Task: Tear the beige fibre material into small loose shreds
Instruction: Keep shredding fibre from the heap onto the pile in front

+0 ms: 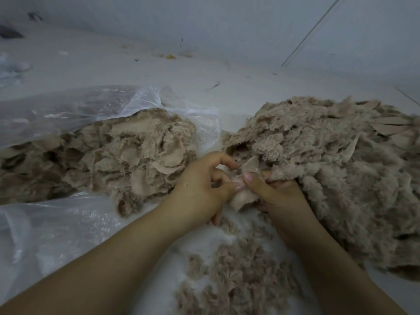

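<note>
A clear plastic bag point(68, 110) lies along the left side of the pale surface point(159, 71), its mouth open toward the centre. It is thin, glossy and creased. Beige fibre material point(109, 155) spills from that mouth in flat, smooth flaps mixed with fuzzy tufts. A 2nd sheet of clear plastic point(45, 235) covers the near-left part of the surface and lies under the left forearm.

A large mound of shredded fibre point(329, 167) occupies the right side of the surface. Its texture is fluffy and ragged, with a few flat pointed strips at its far-right edge. Its near slope hangs over the right hand point(279, 196) and hides the fingers of that hand. Loose small shreds point(238, 276) lie scattered on the near part of the surface between the 2 forearms.

Small yellow scraps point(170, 56) and dark specks lie at the far edge of the surface, where a grey wall point(227, 19) rises.

The left hand point(200, 189) and the right hand meet at the centre of the surface. Each grip is closed: thumb against curled fingers, both pinching 1 beige fibre piece point(244, 196), which is smooth, thin and crumpled between them. The piece touches the foot of the mound.
</note>
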`<state>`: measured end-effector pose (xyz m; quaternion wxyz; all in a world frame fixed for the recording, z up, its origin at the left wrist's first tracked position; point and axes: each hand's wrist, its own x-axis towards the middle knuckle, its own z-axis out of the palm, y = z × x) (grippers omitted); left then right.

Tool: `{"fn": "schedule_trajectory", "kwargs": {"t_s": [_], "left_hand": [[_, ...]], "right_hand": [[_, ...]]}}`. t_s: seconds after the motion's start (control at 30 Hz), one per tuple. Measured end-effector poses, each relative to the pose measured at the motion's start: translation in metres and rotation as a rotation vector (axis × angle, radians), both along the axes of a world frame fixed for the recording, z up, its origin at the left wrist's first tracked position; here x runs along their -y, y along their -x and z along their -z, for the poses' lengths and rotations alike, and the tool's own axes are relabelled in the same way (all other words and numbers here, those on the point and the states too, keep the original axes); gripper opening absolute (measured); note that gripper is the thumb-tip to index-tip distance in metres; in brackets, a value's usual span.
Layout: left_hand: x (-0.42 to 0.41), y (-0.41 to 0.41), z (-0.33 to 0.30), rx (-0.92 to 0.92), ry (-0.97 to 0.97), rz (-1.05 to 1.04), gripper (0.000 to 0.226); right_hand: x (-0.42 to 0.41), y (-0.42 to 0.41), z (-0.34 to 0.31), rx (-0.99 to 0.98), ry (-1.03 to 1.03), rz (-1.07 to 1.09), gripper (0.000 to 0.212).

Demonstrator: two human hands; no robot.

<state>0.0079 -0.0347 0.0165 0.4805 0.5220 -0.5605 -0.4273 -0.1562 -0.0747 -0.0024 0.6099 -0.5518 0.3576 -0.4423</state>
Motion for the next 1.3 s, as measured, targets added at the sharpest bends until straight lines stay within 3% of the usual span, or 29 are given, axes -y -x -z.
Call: {"fn": "schedule_trajectory", "kwargs": {"t_s": [0.1, 0.17, 0.23, 0.3, 0.33, 0.4, 0.47, 0.53, 0.6, 0.67, 0.77, 0.87, 0.97, 1.07, 1.2, 1.3], "left_hand": [[-0.001, 0.002, -0.004, -0.058, 0.119, -0.049, 0.016], [-0.001, -0.001, -0.011, -0.003, 0.249, -0.182, 0.019], [0.0, -0.014, -0.02, 0.18, 0.434, -0.438, 0.015], [-0.001, -0.035, -0.027, 0.562, 0.58, -0.623, 0.012], [0.0, -0.045, -0.029, 0.799, 0.54, -0.641, 0.012], [0.001, -0.056, -0.029, 1.146, 0.263, -0.618, 0.009], [-0.003, -0.053, -0.03, 1.253, 0.126, -0.596, 0.004], [-0.008, -0.045, -0.034, 1.268, 0.171, -0.578, 0.012], [-0.01, -0.033, -0.038, 1.209, 0.411, -0.603, 0.017], [-0.007, -0.012, -0.028, 1.152, 0.49, -0.485, 0.013], [0.011, 0.018, -0.013, 0.791, 0.198, -0.211, 0.019], [0.039, 0.033, -0.003, 0.392, -0.055, -0.082, 0.036], [0.052, 0.039, 0.003, 0.088, -0.123, -0.071, 0.017], [0.048, 0.037, 0.01, -0.009, -0.137, -0.144, 0.018], [0.024, 0.029, 0.018, 0.011, -0.202, -0.004, 0.026], [0.013, 0.024, 0.023, -0.139, -0.176, -0.044, 0.021]], "right_hand": [[0.005, 0.0, 0.002, -0.033, -0.077, 0.113, 0.028], [0.008, 0.001, 0.002, -0.04, -0.093, 0.124, 0.033], [0.011, 0.001, 0.003, -0.028, -0.055, 0.077, 0.035], [0.012, 0.002, 0.006, -0.02, -0.022, 0.06, 0.035], [0.012, 0.002, 0.007, -0.013, -0.016, 0.061, 0.035], [0.014, 0.003, 0.009, 0.003, -0.035, 0.073, 0.036], [0.016, 0.003, 0.009, 0.025, -0.065, 0.085, 0.042], [0.018, 0.003, 0.009, 0.022, -0.094, 0.088, 0.047], [0.019, 0.003, 0.008, 0.024, -0.109, 0.083, 0.048], [0.018, 0.003, 0.008, 0.054, -0.105, 0.076, 0.048], [0.017, 0.002, 0.007, 0.105, -0.134, 0.066, 0.049], [0.017, 0.001, 0.005, 0.145, -0.146, 0.076, 0.051], [0.015, 0.002, 0.006, 0.075, -0.118, 0.107, 0.053], [0.015, 0.003, 0.006, -0.057, -0.121, 0.129, 0.067], [0.016, 0.002, 0.005, -0.072, -0.157, 0.161, 0.066], [0.015, 0.002, 0.004, -0.083, -0.155, 0.166, 0.062]]}}
